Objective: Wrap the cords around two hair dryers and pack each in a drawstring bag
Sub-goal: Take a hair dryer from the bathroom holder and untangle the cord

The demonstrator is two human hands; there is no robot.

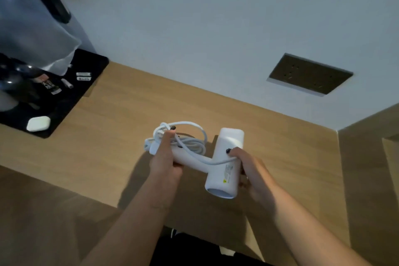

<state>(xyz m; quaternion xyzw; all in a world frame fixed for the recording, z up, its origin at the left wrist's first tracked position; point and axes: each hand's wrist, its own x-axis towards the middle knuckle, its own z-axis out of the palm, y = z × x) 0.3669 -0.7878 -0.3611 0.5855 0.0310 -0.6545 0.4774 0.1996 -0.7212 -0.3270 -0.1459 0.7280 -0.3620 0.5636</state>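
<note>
Hair dryer (224,166) held crosswise, handle pointing left.
Left hand (165,164) pinching cord (190,142) (probably looped) at handle; right hand (248,170) gripping barrel.

No readable txt. Hair dryer (224,164) barrel has small print lines + a yellow sign (too blurred). Packets (83,76) on black tray (90,65): print illegible.

Both hands hold a white hair dryer (225,162) above the wooden table (103,136) — left hand (165,160) gripping its cord-wrapped handle, right hand (248,170) the barrel
</note>
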